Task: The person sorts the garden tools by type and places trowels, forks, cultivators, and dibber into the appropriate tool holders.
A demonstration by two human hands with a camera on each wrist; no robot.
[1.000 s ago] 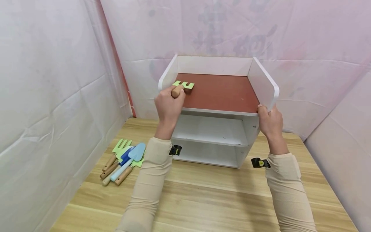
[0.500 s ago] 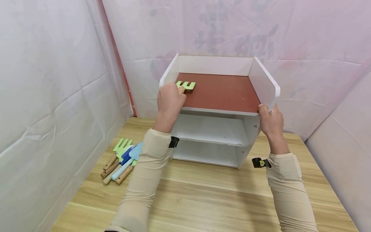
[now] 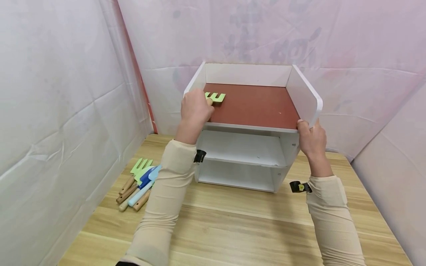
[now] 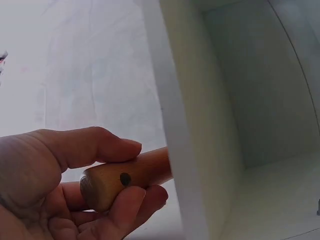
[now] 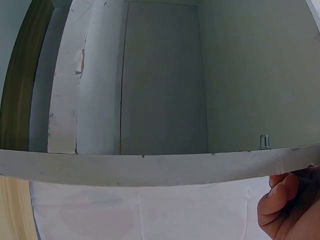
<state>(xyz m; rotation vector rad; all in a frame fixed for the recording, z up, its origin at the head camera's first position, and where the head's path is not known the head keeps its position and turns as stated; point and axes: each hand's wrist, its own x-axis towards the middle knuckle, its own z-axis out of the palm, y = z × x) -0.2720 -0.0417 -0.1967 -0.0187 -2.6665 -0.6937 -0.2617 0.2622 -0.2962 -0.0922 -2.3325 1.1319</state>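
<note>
My left hand (image 3: 194, 108) grips the wooden handle (image 4: 137, 174) of a small green hand rake (image 3: 217, 98) at the left front of a white shelf unit (image 3: 289, 147). The rake's tines lie low over the unit's red-brown top board (image 3: 256, 107), by the left side panel. In the left wrist view, thumb and fingers curl round the handle's butt end, beside the panel edge. With its thumb on top, my right hand (image 3: 312, 141) holds the unit's front right corner. The right wrist view shows its curled fingers (image 5: 275, 200) at the panel's outer side.
Left of the unit lies a pile of garden tools, with a green fork (image 3: 141, 165), a dark blue tool (image 3: 145, 180) and a light blue trowel (image 3: 141, 194). Draped sheets (image 3: 83, 92) enclose the wooden table (image 3: 216, 229). Below the top are white shelves (image 3: 241, 147).
My left hand has shifted slightly up and forward, and the handle end that faced the head camera is now covered by the hand. My right hand keeps its hold on the unit.
</note>
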